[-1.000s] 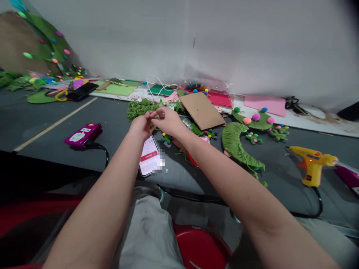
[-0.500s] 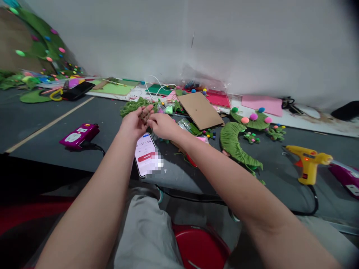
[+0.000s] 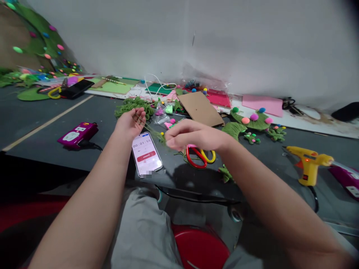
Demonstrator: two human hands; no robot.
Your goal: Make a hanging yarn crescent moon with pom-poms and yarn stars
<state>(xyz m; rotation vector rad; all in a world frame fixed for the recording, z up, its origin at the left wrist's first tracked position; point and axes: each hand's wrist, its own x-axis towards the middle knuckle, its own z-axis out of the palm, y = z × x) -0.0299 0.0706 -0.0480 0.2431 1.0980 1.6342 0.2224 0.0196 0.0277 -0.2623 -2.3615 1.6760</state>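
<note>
My left hand [image 3: 131, 123] is palm up above the phone [image 3: 146, 153], its fingers curled, with thin green yarn [image 3: 153, 132] running from it toward my right hand [image 3: 190, 135]. The right hand's fingers are pinched on the yarn, which is blurred near the fingertips. Behind the left hand lies a tangled pile of green yarn [image 3: 134, 105]. Below the right hand are scissors [image 3: 198, 158] with red and yellow handles. The phone shows a running timer on the dark table [image 3: 179, 179].
A purple power socket [image 3: 78, 135] sits left. Brown cardboard [image 3: 200, 108] lies behind the right hand. On the right are a yellow glue gun [image 3: 307, 162], a green wrapped curve [image 3: 234, 129] and pompom-dotted green pieces [image 3: 254, 121].
My right hand has moved right, away from my left hand, drawing out the yarn between them. My left hand has shifted slightly left. The scissors have come into view.
</note>
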